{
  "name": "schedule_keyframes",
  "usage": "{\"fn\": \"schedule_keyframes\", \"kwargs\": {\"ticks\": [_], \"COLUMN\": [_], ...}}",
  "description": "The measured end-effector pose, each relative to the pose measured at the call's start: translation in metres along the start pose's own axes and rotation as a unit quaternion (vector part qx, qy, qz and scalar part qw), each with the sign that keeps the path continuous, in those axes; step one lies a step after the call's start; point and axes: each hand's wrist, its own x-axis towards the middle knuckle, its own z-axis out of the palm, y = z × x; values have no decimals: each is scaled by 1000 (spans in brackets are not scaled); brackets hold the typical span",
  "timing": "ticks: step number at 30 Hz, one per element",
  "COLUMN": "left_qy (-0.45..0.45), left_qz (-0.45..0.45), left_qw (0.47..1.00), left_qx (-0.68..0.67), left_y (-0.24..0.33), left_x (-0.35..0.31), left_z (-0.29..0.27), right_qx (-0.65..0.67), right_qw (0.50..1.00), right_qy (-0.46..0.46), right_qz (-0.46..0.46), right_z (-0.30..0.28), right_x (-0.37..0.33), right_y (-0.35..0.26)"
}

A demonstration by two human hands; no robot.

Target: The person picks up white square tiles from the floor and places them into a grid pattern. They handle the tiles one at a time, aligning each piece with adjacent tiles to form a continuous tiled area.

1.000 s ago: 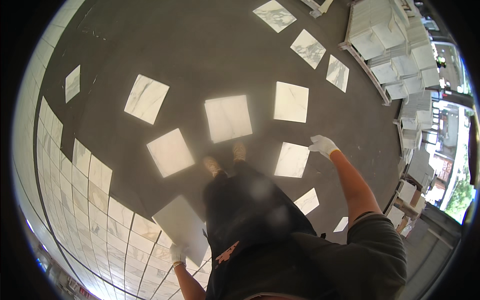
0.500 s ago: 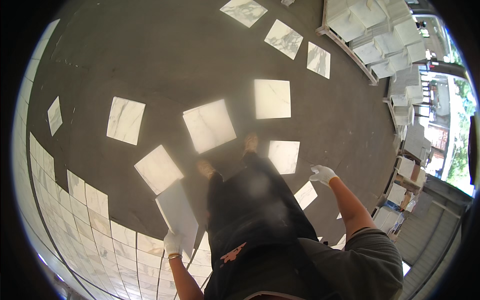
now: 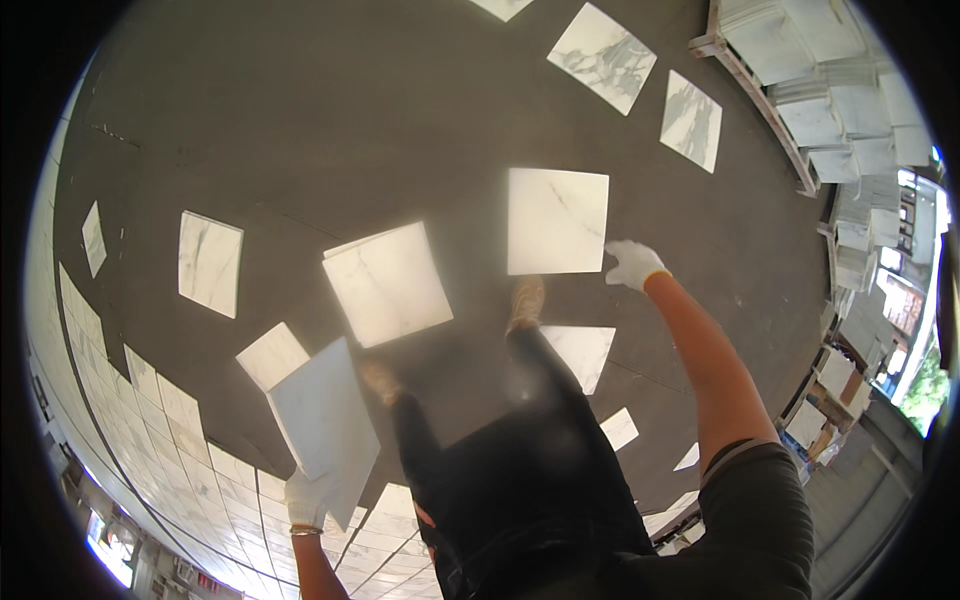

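The left hand (image 3: 307, 500), white-gloved, is clamped on the lower edge of a pale slab (image 3: 325, 425). The slab is held tilted beside the person's left leg and hides part of a floor tile (image 3: 272, 355). The right hand (image 3: 635, 268), also gloved, has its fingers apart at the right edge of a veined tile (image 3: 557, 222); contact cannot be told.

The floor (image 3: 260, 110) is dark grey, with white marble tiles lying spaced apart. Ahead of the left shoe (image 3: 382, 382), one tile (image 3: 392, 288) lies over another, edges out of line. Close-set tile rows (image 3: 165, 440) cover the lower left. At upper right, a wooden pallet (image 3: 757, 97) bears stacked pale slabs (image 3: 800, 45). Daylight enters through an opening (image 3: 925, 375) at far right.
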Motion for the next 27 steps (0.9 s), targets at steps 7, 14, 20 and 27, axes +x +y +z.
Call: {"fn": "schedule_keyframes", "kwargs": {"ticks": [7,14,20,27], "left_qy": [5,-16,-31,19], "left_qz": [-24,-76,-81,-77], "left_qw": [1000,996,994,997], "left_qx": [5,42,63,16], "left_y": [88,141,160,153], "left_x": [65,76,73,71], "left_z": [93,124,125,115], "right_qx": [0,-48,-11,-49], "right_qw": [989,979,986,990], "right_qy": [136,196,164,130], "right_qz": [-63,-28,13,-22], "right_z": [31,56,56,37], "right_x": [227,337,342,355], "right_y": [13,24,24,36]}}
